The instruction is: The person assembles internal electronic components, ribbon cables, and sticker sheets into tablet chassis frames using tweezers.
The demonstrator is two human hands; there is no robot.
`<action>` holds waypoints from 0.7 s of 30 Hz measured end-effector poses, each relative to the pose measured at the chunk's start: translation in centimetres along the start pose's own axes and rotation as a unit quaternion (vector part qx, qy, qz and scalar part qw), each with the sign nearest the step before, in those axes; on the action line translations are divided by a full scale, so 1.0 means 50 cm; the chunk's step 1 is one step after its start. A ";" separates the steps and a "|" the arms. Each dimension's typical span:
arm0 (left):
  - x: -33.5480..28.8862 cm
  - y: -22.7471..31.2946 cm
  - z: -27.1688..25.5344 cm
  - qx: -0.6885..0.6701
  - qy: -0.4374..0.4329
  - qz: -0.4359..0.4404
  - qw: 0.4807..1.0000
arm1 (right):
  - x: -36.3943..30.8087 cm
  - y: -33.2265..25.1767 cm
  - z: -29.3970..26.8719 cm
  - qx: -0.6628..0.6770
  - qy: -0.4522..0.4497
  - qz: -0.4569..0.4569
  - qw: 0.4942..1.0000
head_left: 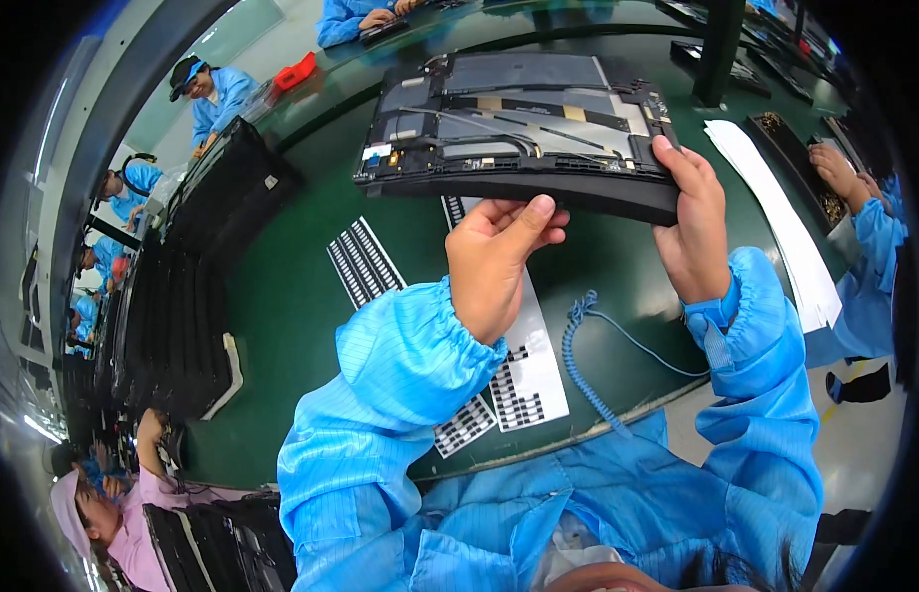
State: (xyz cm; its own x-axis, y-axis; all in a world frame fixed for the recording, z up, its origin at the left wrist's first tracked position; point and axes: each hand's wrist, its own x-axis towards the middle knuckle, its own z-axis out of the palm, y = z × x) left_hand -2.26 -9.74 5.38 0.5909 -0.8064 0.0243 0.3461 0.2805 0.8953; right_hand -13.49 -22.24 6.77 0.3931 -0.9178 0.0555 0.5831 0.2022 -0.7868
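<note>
An opened tablet-like device [538,109] with exposed grey battery panels, cables and small circuit parts rests on a black foam tray [578,190]. Both hands hold the tray tilted above the green table. My left hand [501,259] pinches its near edge around the middle, thumb on the outside and fingers curled below. At the right end, my right hand [694,212] grips the corner, with the thumb on top and the other fingers mostly hidden beneath. Under my left arm lie white sheets of black-and-white stickers [366,261], some peeled off.
A coiled blue cord [583,365] lies on the green table [272,345]. White paper strips [775,222] and a tray of small gold-coloured parts [825,202] are to the right, by another person's hands [840,176]. Black foam trays [168,326] are stacked left. Other people work around the table.
</note>
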 end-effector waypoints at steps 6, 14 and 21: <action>-0.044 -0.011 0.017 -0.019 -0.035 0.018 0.999 | -0.042 -0.028 -0.034 -0.009 0.001 -0.059 0.998; -0.156 -0.069 0.055 -0.096 -0.100 -0.319 0.937 | -0.048 -0.054 -0.103 -0.030 -0.003 0.000 1.000; -0.203 -0.060 0.046 -0.234 -0.175 -0.335 0.896 | -0.001 -0.003 -0.206 -0.083 0.030 0.048 0.995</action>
State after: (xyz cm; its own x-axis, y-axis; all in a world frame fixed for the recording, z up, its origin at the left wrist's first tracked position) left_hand -10.96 -3.60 3.47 -0.0998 -0.9662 -0.2377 0.8537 -0.2058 0.4784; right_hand -20.93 -25.74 0.56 0.3961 -0.9163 -0.0581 0.4166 0.2358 -0.8780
